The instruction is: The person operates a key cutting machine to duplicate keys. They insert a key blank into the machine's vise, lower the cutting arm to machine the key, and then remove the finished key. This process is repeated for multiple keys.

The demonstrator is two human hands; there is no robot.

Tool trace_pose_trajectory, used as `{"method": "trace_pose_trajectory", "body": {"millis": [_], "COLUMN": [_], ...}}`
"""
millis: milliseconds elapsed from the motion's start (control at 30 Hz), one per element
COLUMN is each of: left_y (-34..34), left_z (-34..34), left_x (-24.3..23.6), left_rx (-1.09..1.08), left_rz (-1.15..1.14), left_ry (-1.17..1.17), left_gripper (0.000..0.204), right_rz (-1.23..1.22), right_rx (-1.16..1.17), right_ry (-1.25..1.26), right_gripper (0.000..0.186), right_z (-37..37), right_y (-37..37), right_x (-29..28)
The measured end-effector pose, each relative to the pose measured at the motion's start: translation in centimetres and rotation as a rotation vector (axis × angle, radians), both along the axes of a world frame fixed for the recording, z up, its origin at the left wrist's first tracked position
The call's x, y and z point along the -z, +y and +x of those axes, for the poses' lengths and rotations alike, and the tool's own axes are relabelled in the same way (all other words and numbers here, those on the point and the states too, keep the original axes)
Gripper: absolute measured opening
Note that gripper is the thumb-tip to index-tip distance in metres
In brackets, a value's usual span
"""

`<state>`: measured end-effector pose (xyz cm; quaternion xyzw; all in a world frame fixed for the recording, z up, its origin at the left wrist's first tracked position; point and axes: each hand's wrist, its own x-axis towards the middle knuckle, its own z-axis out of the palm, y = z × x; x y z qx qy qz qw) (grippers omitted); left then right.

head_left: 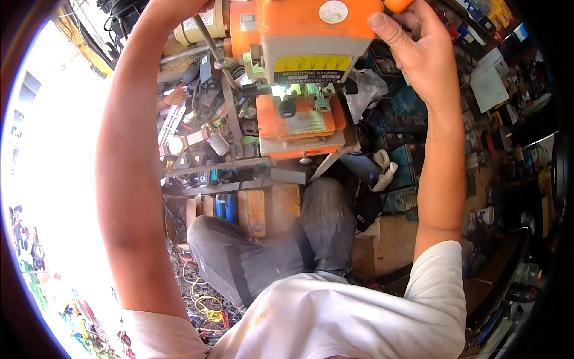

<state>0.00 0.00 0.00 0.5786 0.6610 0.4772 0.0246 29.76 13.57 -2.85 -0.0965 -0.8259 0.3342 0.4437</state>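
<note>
An orange and grey key cutting machine (323,45) stands in front of me with its lamp lit. Two keys sit side by side in its clamps: a black-headed key (286,108) on the left and a metal key (322,103) on the right. My right hand (423,51) is at the machine's upper right, its fingers curled round an orange knob (397,5) and its thumb against the housing. Beside the machine's upper left is my left hand (178,7), mostly cut off by the top edge, so its grip is hidden.
Left of the machine, a metal-framed bench (221,164) is crowded with small parts and tools. A clear plastic bag (366,90) lies to the right. Wooden blocks (252,212) stand below the bench by my knees. Tangled yellow cable (209,311) lies at lower left.
</note>
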Motion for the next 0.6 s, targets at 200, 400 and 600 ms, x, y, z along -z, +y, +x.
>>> {"method": "trace_pose_trajectory", "body": {"millis": [200,400,600], "left_y": [-0.7,0.0,-0.4], "left_z": [0.1,0.3,0.2], "left_x": [-0.1,0.0,0.0], "left_rx": [0.024,0.016,0.007], "left_rz": [0.024,0.019,-0.016], "left_ry": [-0.048,-0.019,-0.046], "left_gripper": [0.045,0.045,0.047], "right_rz": [-0.013,-0.045,-0.014], "right_rx": [-0.070,-0.043,0.103], "right_ry": [-0.076,-0.049,-0.083], "right_gripper": [0.053,0.055,0.056], "right_z": [0.0,0.2,0.2], "right_y": [-0.4,-0.9,-1.9], "right_x": [-1.7,-1.2,-1.6]}}
